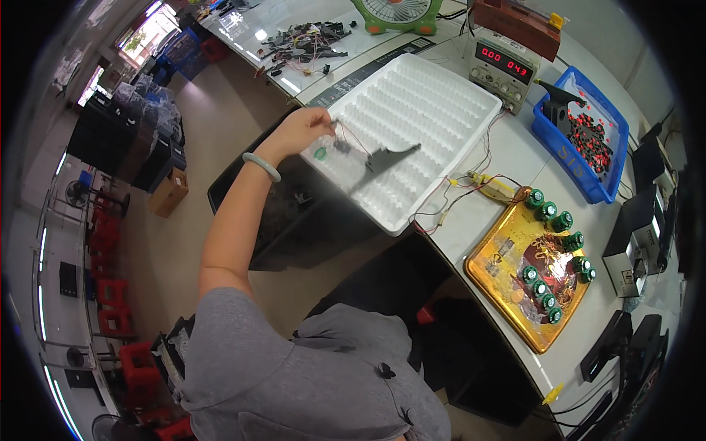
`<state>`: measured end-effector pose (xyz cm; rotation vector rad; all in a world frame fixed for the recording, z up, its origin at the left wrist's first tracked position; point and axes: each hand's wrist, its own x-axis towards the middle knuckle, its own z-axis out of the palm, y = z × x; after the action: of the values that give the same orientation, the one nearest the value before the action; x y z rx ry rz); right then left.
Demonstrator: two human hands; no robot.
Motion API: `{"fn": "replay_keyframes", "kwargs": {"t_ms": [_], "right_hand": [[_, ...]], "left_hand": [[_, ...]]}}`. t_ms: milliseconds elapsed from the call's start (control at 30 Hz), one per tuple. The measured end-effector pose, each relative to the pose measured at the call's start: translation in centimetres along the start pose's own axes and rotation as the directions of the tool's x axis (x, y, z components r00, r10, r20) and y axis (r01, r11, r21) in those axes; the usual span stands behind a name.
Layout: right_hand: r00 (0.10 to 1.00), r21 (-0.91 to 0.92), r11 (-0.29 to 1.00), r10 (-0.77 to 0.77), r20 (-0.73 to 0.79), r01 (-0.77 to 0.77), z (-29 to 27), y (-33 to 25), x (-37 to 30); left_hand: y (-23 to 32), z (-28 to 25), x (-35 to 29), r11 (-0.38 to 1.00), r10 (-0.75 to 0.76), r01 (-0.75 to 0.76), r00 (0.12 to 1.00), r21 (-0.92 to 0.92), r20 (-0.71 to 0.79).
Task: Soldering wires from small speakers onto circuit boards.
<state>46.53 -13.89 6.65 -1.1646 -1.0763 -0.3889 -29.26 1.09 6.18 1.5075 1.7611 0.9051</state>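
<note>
My left hand [303, 132], wearing a pale bangle, reaches over the near left corner of a white ribbed foam tray [463, 88]. Its fingers are closed in a pinch beside a thin red wire [353, 137]. That wire runs to a dark grey, blade-shaped plastic part [390, 158] above the tray; whether the part touches the tray I cannot tell. Just below the fingertips, a small dark piece [342, 145] is blurred. A small green piece [321, 153] shows at the tray's corner. My right hand is out of view.
Behind the tray lie loose dark wired parts [305, 44] and a green fan [397, 11]. To the right stand a power supply [504, 66], a blue bin [621, 158] of red-and-black pieces, and a gold tray [507, 312] with several green-topped cylinders [562, 221]. Leads [445, 209] cross the table's edge.
</note>
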Motion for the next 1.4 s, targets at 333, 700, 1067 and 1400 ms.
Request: {"fn": "replay_keyframes", "kwargs": {"t_ms": [333,700,1067,1400], "right_hand": [[0.87,0.508,0.736,0.228,0.436,-0.448,12.0,-9.4,-8.0],[-0.06,0.002,0.38,-0.15,0.987,-0.925,24.6,-21.2,-15.6],[0.596,0.52,0.804,-0.274,0.754,-0.288,20.9,-21.2,-19.6],[0.107,0.124,-0.068,0.213,0.971,-0.99,18.6,-18.5,-16.7]], "left_hand": [[7.6,-0.7,0.4,0.695,0.131,-0.076,0.991,-0.715,0.022],[10.9,9.1,-9.9,0.447,0.339,0.185,0.87,-0.875,0.358],[13.0,22.0,-12.6,0.011,0.194,0.397,0.899,-0.918,0.392],[8.8,24.5,-13.9,0.115,0.338,0.425,0.833,-0.898,0.438]]}}
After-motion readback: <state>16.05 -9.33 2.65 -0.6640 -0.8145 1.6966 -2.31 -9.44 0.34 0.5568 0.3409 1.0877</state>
